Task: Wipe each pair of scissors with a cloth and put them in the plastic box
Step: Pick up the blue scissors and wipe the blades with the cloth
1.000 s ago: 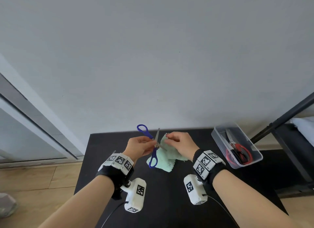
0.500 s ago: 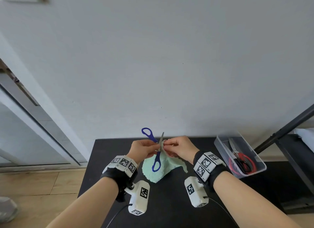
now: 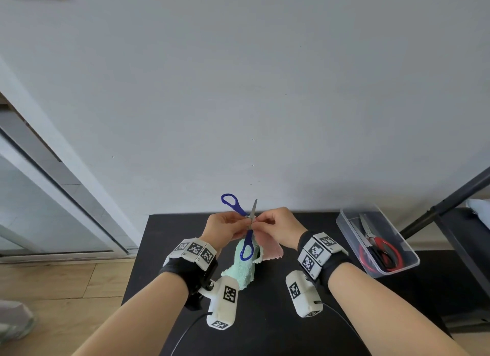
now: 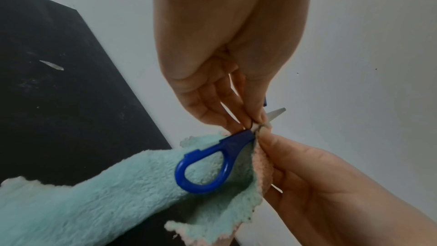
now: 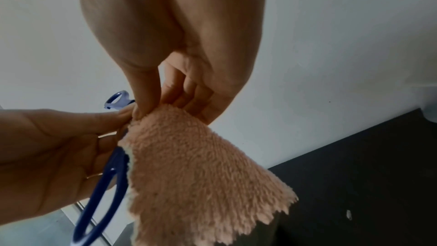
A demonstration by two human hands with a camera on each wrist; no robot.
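Blue-handled scissors [image 3: 247, 243] stand spread apart above the black table [image 3: 265, 316], one handle loop up, one down. My left hand [image 3: 228, 224] pinches them at the pivot; in the left wrist view the lower blue loop [image 4: 203, 167] hangs below my left hand [image 4: 236, 85]. My right hand [image 3: 275, 224] pinches a cloth [image 3: 242, 268], mint on one side and pink on the other, around a blade near the pivot. The pink side [image 5: 201, 175] hangs under my right hand [image 5: 179, 89]. A bare blade tip [image 3: 254, 208] points up. The clear plastic box [image 3: 409, 261] at right holds red and black scissors [image 3: 381, 252].
A white wall rises just behind the table. A dark metal frame [image 3: 445, 204] slants at the right beside the box. Wooden floor [image 3: 66, 289] and a door frame lie to the left. A small pale scrap [image 4: 51, 65] lies on the table.
Both hands have lifted the scissors and cloth higher off the table. The cloth now hangs with its pink side showing on the right, and my right hand has slid closer to the pivot.
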